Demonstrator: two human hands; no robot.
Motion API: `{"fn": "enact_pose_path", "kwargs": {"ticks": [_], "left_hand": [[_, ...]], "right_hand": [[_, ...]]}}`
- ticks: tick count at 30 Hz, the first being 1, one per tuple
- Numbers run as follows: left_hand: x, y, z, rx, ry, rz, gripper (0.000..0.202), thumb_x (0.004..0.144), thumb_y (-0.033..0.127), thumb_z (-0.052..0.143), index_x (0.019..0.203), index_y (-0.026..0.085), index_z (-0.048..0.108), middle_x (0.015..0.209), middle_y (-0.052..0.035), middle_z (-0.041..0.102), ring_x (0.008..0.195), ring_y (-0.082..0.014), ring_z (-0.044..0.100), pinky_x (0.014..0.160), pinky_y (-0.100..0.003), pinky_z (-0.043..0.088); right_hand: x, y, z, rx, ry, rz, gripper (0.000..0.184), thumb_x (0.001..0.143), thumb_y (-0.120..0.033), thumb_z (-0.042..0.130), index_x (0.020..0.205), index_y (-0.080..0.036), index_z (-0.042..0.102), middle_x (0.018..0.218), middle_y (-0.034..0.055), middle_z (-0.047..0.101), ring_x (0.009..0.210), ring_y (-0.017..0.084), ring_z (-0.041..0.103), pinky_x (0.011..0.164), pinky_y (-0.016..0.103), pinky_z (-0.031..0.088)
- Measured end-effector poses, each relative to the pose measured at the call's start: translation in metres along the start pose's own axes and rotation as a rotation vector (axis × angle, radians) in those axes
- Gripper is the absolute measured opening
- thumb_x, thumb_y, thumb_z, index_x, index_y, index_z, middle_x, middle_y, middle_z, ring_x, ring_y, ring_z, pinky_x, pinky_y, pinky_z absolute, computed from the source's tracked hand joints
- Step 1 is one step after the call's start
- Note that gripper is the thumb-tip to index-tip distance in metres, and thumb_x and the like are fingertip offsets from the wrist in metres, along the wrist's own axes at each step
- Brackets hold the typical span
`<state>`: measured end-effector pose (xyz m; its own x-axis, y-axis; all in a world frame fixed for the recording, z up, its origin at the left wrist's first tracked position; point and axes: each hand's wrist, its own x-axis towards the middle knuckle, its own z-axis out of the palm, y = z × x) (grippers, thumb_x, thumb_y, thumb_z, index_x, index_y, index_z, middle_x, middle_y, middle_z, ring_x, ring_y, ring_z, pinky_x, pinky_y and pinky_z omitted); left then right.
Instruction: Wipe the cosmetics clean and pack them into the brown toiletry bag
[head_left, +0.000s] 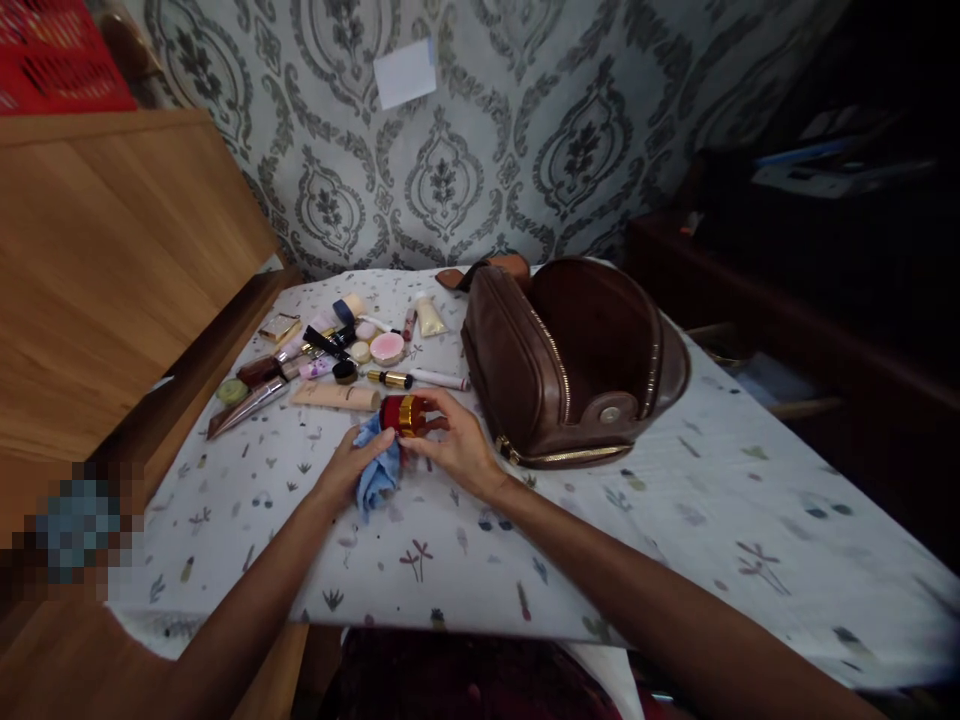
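Between both hands, just above the table, is a small red jar [391,414] with a gold band. My right hand [457,445] grips it from the right, fingers curled round the gold end. My left hand [351,462] is closed on a crumpled light-blue cloth [379,475], its thumb against the jar. A beige tube [337,396] lies just behind the jar. Past it are a gold-and-black small tube [388,379], a white pen-like stick [439,379] and a pink round compact [388,347]. The brown toiletry bag [510,360] stands unzipped to the right.
More cosmetics lie at the back left, including a cream tube [430,316], a pinkish tube [247,408] and a green-lidded pot [232,392]. A patterned white cloth [465,560] covers the table. Wooden furniture [127,220] borders the left, with a red basket [64,60] on top.
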<state>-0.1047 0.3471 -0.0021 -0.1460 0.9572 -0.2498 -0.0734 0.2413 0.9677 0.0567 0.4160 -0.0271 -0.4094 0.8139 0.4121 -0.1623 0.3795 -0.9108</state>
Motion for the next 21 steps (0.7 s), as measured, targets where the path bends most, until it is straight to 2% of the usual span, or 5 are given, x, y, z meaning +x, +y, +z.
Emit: {"fn": "enact_pose_path", "kwargs": {"ticks": [3, 5, 10, 16, 21], "left_hand": [[0.001, -0.001, 0.001, -0.007, -0.011, -0.008, 0.064, 0.062, 0.069, 0.078, 0.085, 0.011, 0.069, 0.062, -0.0078, 0.07, 0.052, -0.017, 0.064, 0.05, -0.026, 0.051], [0.002, -0.002, 0.002, -0.027, 0.003, 0.023, 0.067, 0.065, 0.069, 0.076, 0.099, 0.012, 0.069, 0.072, -0.0081, 0.074, 0.057, -0.0175, 0.066, 0.053, -0.026, 0.052], [0.004, -0.005, 0.0, -0.116, 0.047, 0.172, 0.066, 0.072, 0.056, 0.078, 0.127, 0.024, 0.061, 0.118, -0.0066, 0.072, 0.101, -0.0208, 0.069, 0.083, -0.027, 0.056], [0.005, -0.009, -0.007, -0.089, 0.01, 0.065, 0.075, 0.073, 0.063, 0.075, 0.134, 0.024, 0.055, 0.098, -0.0049, 0.075, 0.067, -0.0162, 0.068, 0.053, -0.023, 0.052], [0.0, -0.006, 0.001, -0.09, 0.038, 0.115, 0.062, 0.073, 0.063, 0.075, 0.119, 0.024, 0.062, 0.089, -0.002, 0.074, 0.06, -0.0141, 0.064, 0.049, -0.023, 0.051]], "right_hand": [[-0.001, -0.002, -0.002, -0.129, 0.025, -0.072, 0.05, 0.075, -0.026, 0.079, 0.121, -0.023, 0.06, 0.117, 0.007, 0.065, 0.101, 0.021, 0.063, 0.083, 0.034, 0.054], [-0.001, -0.004, -0.003, -0.164, 0.008, -0.126, 0.049, 0.076, -0.024, 0.08, 0.121, -0.023, 0.061, 0.116, 0.0072, 0.065, 0.104, 0.022, 0.063, 0.088, 0.036, 0.053], [0.0, -0.006, -0.005, -0.17, -0.079, -0.25, 0.05, 0.078, -0.03, 0.081, 0.123, -0.023, 0.06, 0.117, 0.0083, 0.066, 0.109, 0.023, 0.063, 0.096, 0.037, 0.05], [0.0, -0.006, -0.006, -0.269, -0.098, -0.26, 0.056, 0.072, -0.035, 0.085, 0.12, -0.021, 0.061, 0.112, 0.0079, 0.068, 0.106, 0.023, 0.064, 0.094, 0.037, 0.052], [0.001, -0.013, -0.007, -0.351, -0.111, -0.288, 0.054, 0.075, -0.036, 0.083, 0.121, -0.02, 0.061, 0.115, 0.0095, 0.068, 0.108, 0.024, 0.063, 0.095, 0.035, 0.051]]}}
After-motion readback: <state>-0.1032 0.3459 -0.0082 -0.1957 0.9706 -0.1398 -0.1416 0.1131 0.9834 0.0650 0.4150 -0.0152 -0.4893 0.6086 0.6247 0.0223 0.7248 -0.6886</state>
